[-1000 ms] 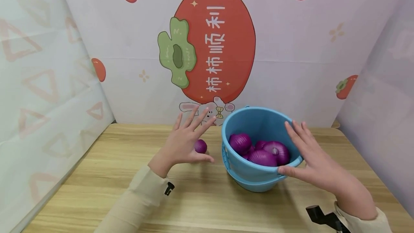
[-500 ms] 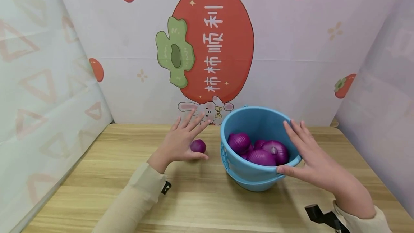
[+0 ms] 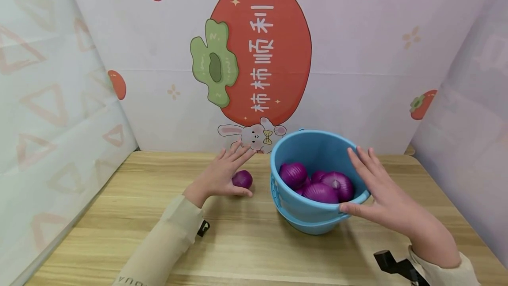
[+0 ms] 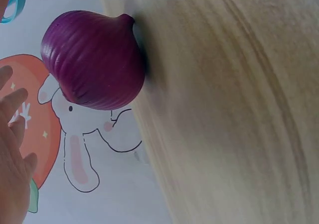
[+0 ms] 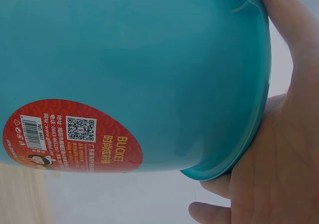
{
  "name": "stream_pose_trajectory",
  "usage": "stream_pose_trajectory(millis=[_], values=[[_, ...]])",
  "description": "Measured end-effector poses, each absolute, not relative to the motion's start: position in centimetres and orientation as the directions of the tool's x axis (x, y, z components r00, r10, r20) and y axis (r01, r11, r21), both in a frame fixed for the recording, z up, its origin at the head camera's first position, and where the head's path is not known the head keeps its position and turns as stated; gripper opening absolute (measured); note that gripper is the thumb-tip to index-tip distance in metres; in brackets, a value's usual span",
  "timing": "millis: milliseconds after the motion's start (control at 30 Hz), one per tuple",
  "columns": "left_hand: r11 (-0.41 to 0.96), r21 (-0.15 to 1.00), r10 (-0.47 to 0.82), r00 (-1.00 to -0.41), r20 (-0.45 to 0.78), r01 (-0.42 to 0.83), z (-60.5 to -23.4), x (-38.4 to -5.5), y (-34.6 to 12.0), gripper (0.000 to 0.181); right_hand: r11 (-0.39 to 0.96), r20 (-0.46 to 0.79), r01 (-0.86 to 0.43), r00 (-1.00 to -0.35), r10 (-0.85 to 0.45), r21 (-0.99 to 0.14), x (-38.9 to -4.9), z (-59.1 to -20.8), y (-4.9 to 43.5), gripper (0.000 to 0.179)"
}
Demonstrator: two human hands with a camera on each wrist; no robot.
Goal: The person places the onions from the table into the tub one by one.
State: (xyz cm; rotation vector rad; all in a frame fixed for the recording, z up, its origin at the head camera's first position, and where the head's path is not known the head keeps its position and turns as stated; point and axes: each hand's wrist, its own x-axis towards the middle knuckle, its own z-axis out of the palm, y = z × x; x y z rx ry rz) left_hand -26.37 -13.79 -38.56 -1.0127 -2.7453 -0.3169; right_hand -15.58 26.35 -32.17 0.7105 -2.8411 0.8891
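A purple onion (image 3: 243,180) lies on the wooden tabletop, left of a light blue bucket (image 3: 317,147). Beside this onion, my left hand (image 3: 216,175) is spread with straight fingers and thumb, partly covering it in the head view. The left wrist view has the whole onion (image 4: 94,59), pointed end toward the table, apart from the fingers. My right hand (image 3: 390,208) rests against the bucket's right rim, fingers straight along it and the thumb at the near side. Several purple onions (image 3: 321,193) sit inside the bucket. In the right wrist view, the palm (image 5: 279,169) is right at the rim.
Light wood tabletop (image 3: 246,246) spreads under the bucket. A white cloth backdrop (image 3: 349,56) printed with persimmons and a rabbit stands behind, with cloth walls left and right. A red label (image 5: 75,134) shows on the bucket's side. Black camera mounts (image 3: 401,268) sit at the wrists.
My left hand has lowered and shifted slightly left, down beside the loose onion, its fingers still spread. The right hand stays at the bucket rim.
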Motion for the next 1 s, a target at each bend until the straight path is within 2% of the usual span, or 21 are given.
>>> stream_pose_trajectory(millis=[667, 1000], values=[[0.742, 0.292, 0.607, -0.79, 0.089, 0.603, -40.0, -27.6, -13.7, 0.103, 0.74, 0.207, -0.445, -0.894, -0.396, -0.504, -15.5, -32.1, 26.2, 0.113], [0.726, 0.327, 0.619, -0.782, 0.072, 0.605, -40.7, -28.0, -14.0, 0.088, 0.741, 0.198, -0.442, -0.895, -0.399, -0.505, -15.5, -32.1, 26.3, 0.113]])
